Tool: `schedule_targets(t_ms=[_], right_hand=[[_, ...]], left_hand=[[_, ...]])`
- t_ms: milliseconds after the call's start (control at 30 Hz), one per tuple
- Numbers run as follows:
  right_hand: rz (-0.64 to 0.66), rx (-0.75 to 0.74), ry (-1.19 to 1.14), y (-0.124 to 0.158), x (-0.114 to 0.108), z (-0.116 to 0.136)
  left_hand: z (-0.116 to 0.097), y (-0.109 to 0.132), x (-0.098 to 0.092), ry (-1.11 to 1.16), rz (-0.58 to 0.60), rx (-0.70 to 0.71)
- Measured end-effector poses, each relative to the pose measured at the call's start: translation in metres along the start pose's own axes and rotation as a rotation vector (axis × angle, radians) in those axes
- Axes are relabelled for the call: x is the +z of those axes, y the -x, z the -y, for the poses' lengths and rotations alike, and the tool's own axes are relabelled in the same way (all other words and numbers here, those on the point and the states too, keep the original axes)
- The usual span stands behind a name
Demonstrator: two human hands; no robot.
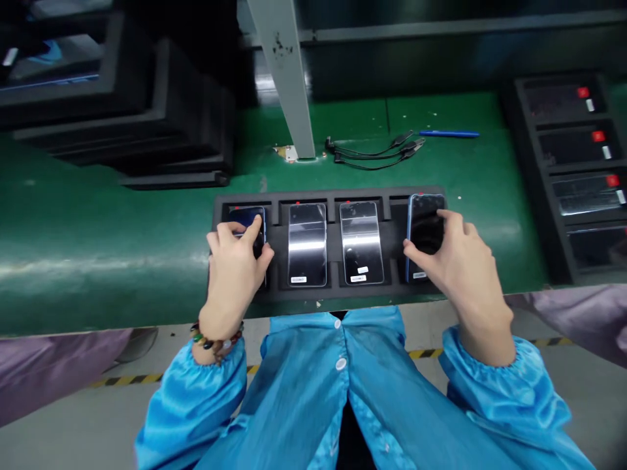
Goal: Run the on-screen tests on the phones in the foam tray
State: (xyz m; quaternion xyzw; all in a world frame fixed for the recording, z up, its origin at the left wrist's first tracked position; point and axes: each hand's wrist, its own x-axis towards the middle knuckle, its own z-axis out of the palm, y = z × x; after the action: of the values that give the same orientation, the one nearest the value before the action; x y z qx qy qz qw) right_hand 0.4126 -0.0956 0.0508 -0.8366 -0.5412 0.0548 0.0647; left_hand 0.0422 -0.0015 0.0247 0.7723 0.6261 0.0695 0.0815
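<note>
A black foam tray (333,297) with phone-sized slots lies along the front of the green bench. In its leftmost slot is a smartphone (245,217), partly hidden by my left hand (235,261), whose thumb and fingers close on it. Two more smartphones rest face up in the middle slots, the left one (307,251) and the right one (361,248), with small white labels near their lower ends. Over the rightmost slot, my right hand (455,254) grips a smartphone (425,225) by its two long edges; it looks slightly raised and tilted.
Stacked black trays (191,130) stand at the back left. A tray of devices with red stickers (543,189) lies at right. Behind the front tray are black cables (372,155), a blue pen (449,134) and a metal post (289,78). Purple-sleeved people flank me.
</note>
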Motion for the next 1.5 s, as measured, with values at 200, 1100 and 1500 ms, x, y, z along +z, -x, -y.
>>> schedule_targets(t_ms=[200, 1100, 1500], right_hand=[[0.008, -0.008, 0.001, 0.000, -0.011, 0.002], [-0.127, -0.225, -0.075, -0.248, 0.021, -0.087], [-0.059, -0.144, -0.185, 0.039, 0.031, -0.021]], left_hand=[[0.016, -0.006, -0.008, 0.125, -0.068, 0.045], [-0.110, 0.012, -0.003, -0.015, 0.132, 0.048], [-0.127, 0.011, 0.010, -0.217, 0.173, 0.070]])
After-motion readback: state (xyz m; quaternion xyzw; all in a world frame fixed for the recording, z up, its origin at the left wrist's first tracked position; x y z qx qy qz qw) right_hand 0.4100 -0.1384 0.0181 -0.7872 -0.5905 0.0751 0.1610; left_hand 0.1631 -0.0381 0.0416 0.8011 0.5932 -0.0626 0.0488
